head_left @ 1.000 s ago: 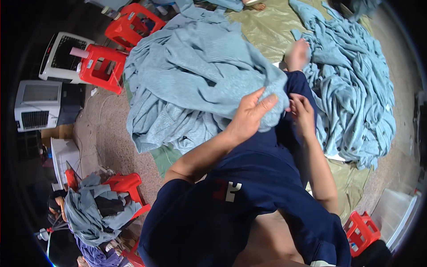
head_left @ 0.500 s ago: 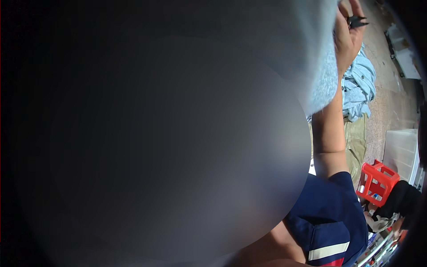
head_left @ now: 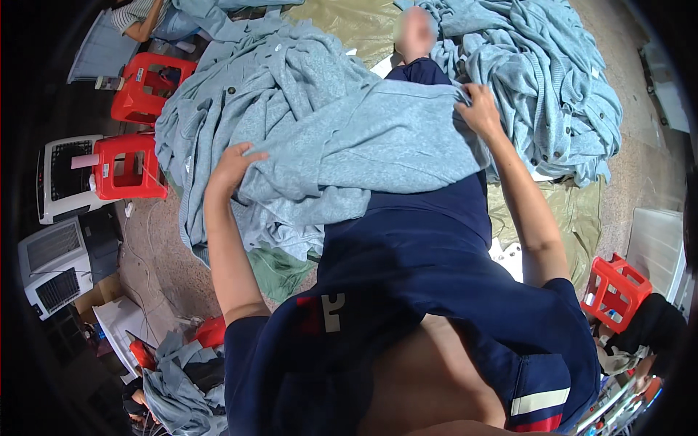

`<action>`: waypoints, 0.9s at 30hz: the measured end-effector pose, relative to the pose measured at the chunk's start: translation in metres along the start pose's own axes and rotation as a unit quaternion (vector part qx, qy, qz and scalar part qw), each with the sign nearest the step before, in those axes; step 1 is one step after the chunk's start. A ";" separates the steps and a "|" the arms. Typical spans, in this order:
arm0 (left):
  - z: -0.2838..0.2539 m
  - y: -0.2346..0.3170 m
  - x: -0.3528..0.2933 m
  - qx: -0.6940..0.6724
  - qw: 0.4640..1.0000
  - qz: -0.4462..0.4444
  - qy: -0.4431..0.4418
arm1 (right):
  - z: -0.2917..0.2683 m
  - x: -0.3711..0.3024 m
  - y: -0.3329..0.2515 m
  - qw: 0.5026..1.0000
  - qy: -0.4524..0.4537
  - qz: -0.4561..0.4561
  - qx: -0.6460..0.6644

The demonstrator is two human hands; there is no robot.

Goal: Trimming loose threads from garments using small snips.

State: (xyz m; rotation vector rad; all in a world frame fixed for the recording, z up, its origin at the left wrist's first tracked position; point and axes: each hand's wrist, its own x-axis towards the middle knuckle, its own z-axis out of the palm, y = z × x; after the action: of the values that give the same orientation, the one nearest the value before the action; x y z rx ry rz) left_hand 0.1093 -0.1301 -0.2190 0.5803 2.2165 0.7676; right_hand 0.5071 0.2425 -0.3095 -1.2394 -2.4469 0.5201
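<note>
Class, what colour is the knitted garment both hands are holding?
Light blue-grey knitted garment, clearest in the head view.

We see a pale blue-grey garment (head_left: 378,138) spread across our dark navy trousers (head_left: 429,240), with heaps of the same blue-grey cloth (head_left: 552,80) on an olive-green sheet (head_left: 349,22). Our navy shirt (head_left: 465,312) carries a red and white mark on the chest and white and red stripes on the sleeve. Bright red plastic stools (head_left: 127,167) stand beside white machines (head_left: 54,265).
</note>
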 end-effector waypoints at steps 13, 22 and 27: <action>0.143 0.094 -0.084 0.357 0.880 0.218 0.225 | 0.033 0.047 -0.078 0.987 -0.055 -0.116 0.091; 0.140 0.067 -0.089 0.355 0.894 0.120 0.246 | 0.088 0.067 -0.121 0.964 -0.207 -0.124 0.109; 0.094 0.053 -0.084 0.355 0.876 0.065 0.320 | -0.027 0.064 -0.118 0.927 0.111 -0.146 0.328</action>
State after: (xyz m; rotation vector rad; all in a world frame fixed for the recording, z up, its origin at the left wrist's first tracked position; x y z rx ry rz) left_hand 0.2427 -0.1090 -0.1978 0.9274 3.1281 0.1665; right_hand 0.4031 0.2345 -0.2216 -0.6064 -1.9591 0.9463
